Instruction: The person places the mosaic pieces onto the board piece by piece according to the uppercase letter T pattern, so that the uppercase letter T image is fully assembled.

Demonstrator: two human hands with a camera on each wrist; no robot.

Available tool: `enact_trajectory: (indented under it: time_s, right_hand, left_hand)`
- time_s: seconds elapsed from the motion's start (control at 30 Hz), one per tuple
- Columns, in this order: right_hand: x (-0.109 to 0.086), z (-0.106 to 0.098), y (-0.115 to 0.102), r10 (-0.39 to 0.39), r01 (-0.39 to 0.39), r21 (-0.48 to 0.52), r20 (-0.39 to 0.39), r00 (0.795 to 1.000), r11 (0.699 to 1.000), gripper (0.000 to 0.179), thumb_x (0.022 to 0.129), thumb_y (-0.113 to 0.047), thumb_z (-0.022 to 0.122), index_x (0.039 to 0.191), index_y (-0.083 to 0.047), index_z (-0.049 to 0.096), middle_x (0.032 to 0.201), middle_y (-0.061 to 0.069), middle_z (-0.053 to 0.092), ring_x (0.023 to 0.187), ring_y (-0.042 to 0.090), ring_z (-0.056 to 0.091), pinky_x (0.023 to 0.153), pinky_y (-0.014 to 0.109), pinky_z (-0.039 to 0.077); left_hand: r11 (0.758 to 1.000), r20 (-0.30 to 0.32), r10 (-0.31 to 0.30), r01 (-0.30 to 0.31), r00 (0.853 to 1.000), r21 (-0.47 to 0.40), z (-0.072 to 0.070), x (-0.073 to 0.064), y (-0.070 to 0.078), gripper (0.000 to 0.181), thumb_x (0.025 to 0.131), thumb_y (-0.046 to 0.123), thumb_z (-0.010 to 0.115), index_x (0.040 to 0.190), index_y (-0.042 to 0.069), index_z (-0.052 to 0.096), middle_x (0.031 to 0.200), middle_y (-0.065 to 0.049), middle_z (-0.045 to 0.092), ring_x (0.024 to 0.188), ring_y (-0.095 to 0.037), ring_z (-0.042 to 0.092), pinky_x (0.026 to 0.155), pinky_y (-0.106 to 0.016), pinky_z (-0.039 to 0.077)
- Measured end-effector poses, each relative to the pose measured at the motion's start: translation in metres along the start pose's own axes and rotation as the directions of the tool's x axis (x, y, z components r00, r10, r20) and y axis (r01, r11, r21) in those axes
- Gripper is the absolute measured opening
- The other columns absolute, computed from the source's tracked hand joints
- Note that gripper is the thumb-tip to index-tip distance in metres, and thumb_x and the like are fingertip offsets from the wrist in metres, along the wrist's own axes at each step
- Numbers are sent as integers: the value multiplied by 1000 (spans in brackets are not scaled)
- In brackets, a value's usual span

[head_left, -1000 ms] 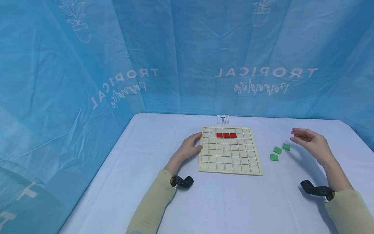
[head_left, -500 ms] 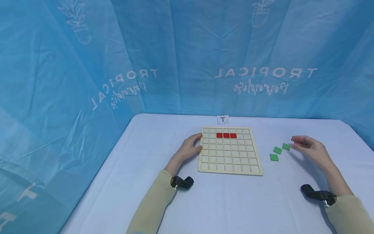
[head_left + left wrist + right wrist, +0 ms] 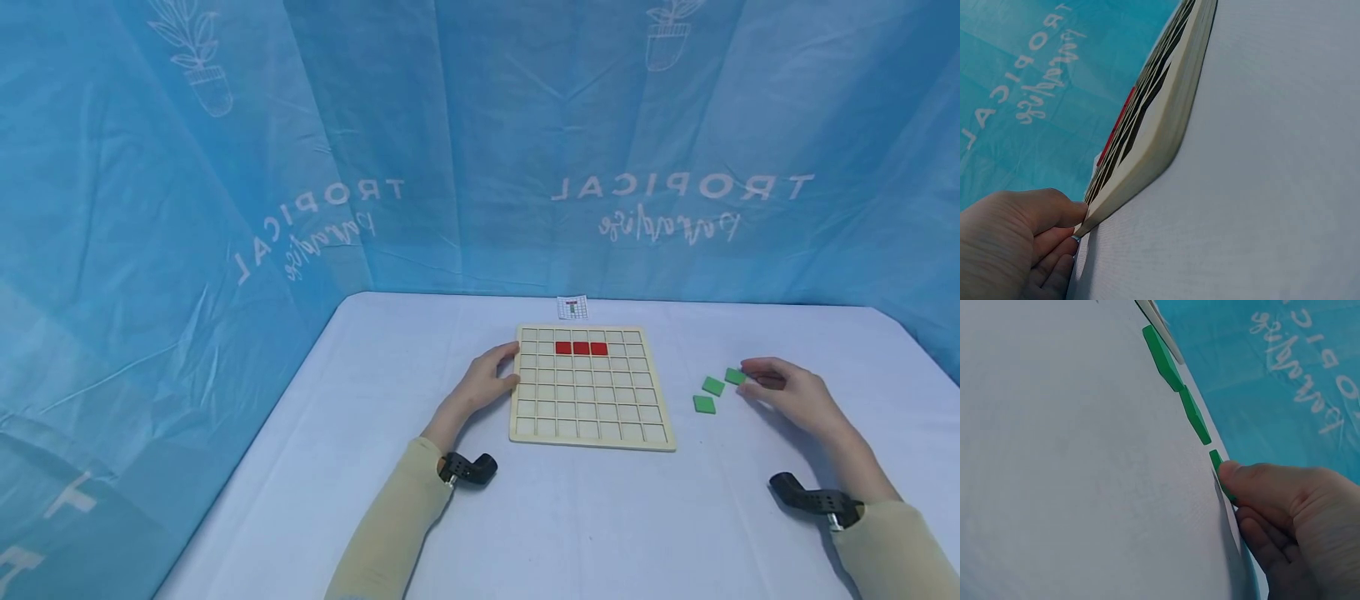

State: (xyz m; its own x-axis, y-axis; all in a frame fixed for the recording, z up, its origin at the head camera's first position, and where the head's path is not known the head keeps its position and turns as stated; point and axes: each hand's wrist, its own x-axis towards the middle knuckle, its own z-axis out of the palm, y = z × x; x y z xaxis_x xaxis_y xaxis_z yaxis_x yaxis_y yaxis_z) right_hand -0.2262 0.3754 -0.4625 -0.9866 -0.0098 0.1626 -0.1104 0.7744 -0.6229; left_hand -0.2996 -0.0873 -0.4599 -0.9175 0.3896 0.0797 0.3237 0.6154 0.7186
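Observation:
A pale wooden grid board lies on the table, with red tiles side by side in its second row from the back. My left hand holds the board's left edge; in the left wrist view the thumb lies at the rim with the fingers below it. To the right of the board are three green tiles. My right hand pinches the farthest green tile between thumb and forefinger. In the right wrist view the thumb partly hides that tile. The middle tile and the nearest tile lie flat.
A small printed card with a T-shaped pattern on a grid lies behind the board. White cloth covers the table. Blue printed curtains hang along the back and left side.
My right hand has come down and slightly left onto the farthest green tile, its thumb and forefinger now around it. The left hand and the board have stayed in place.

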Motion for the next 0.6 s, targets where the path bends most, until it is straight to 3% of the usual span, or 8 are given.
enact_trajectory:
  time_s: [0.07,0.13,0.43,0.6]
  right_hand:
    - [1,2,1,-13,13,-13,-6,1000,1000,48,90,-28,65,124,4,53,120,27,55,108,43,52,89,50,47]
    - [2,3,1,-21,21,-17,-14,1000,1000,45,91,-24,65,123,5,54,119,28,55,109,45,51,89,60,43]
    - [3,6,2,-34,32,-43,-53,998,999,34,90,-11,63,119,6,56,115,28,57,105,44,53,88,60,42]
    - [4,3,2,-6,4,-27,-67,998,1000,36,92,-16,62,121,4,56,116,27,57,106,42,52,87,58,44]
  left_hand:
    - [1000,1,2,-2,1000,-2,0,0,0,58,91,13,61,144,5,37,144,-8,41,135,-20,33,111,-30,27]
    - [1000,1,6,-6,1000,-6,0,0,0,58,91,13,60,144,5,37,144,-9,41,135,-21,33,111,-31,27]
    - [1000,1,6,-6,1000,-11,0,0,-1,58,91,14,60,144,5,37,144,-9,42,135,-21,33,111,-32,27]
    - [1000,0,2,-2,1000,-9,0,0,-1,59,91,14,61,144,6,37,143,-9,43,135,-21,34,111,-32,27]
